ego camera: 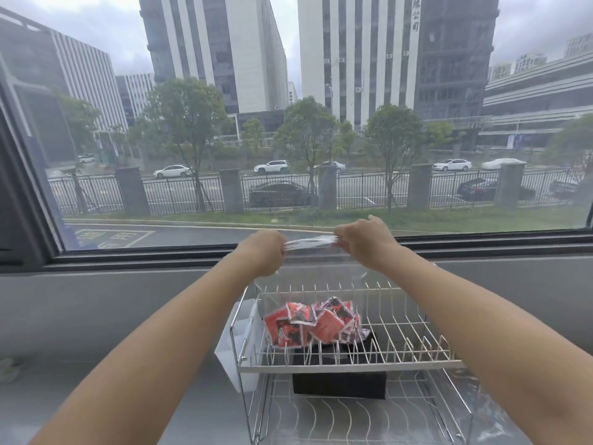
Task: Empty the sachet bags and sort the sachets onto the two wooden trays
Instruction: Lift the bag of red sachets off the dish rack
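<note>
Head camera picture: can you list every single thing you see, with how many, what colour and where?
Clear plastic bag: one, see-through, held up between both hands, hanging down over the rack.
Sachets: a bunch, too jumbled to count, red with black and white, low inside the bag at the rack's upper shelf.
Dish rack: one, silver and white wire, two shelves, on the grey counter.
Black box: one, on the lower shelf.
White holder: one, hanging on the rack's left side.
Counter: one, grey, below the window.
Window: one, showing buildings, trees, cars, a fence.
Left hand: pinches the bag's top.
Right hand: pinches the bag's top.
</note>
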